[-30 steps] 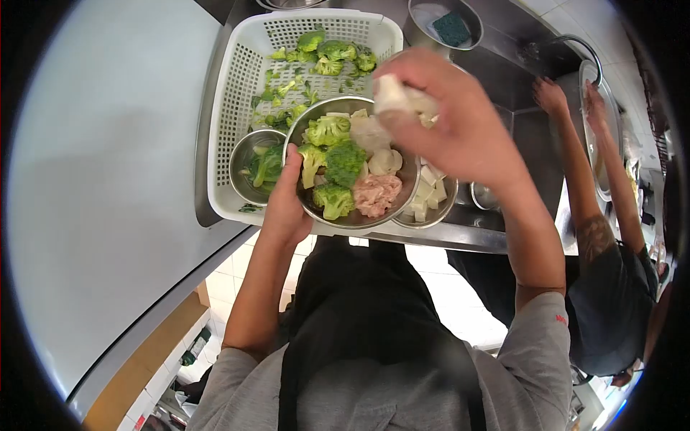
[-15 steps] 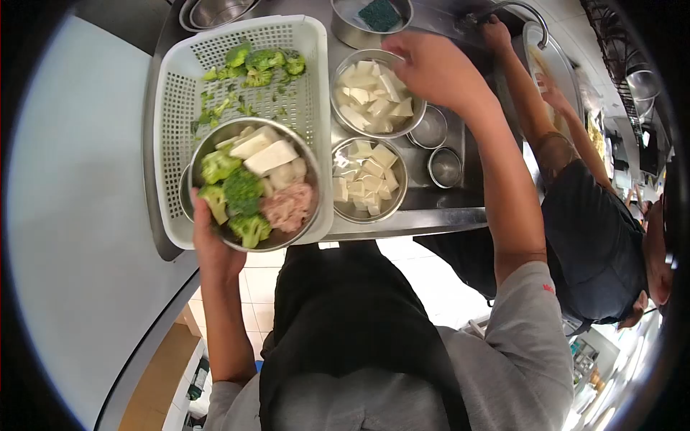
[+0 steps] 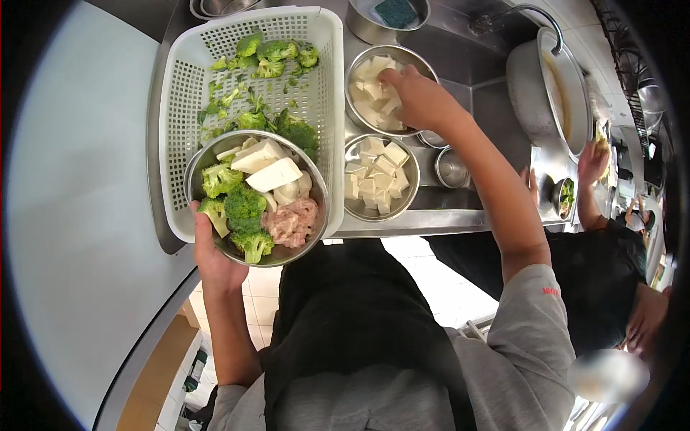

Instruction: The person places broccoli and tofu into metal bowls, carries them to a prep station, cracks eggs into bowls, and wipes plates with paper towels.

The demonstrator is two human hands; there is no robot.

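My left hand grips the edge of a metal bowl, raised over the near end of the white basket. Inside the bowl are broccoli florets, white tofu slabs and a lump of pink minced meat. My right hand reaches into the upper steel bowl, its fingers bent together among pale tofu pieces in liquid. Whatever lies between those fingertips is hidden. Just below, a second steel bowl holds tofu cubes.
The perforated basket contains loose broccoli. A pot with a green scouring pad stands behind the tofu. Right of these are the sink, a tap, small metal cups and a large pot. A co-worker stands at right.
My right hand has lowered from the upper bowl's far rim into its tofu. The view has shifted slightly. The co-worker's arms have left the tap and large pot.
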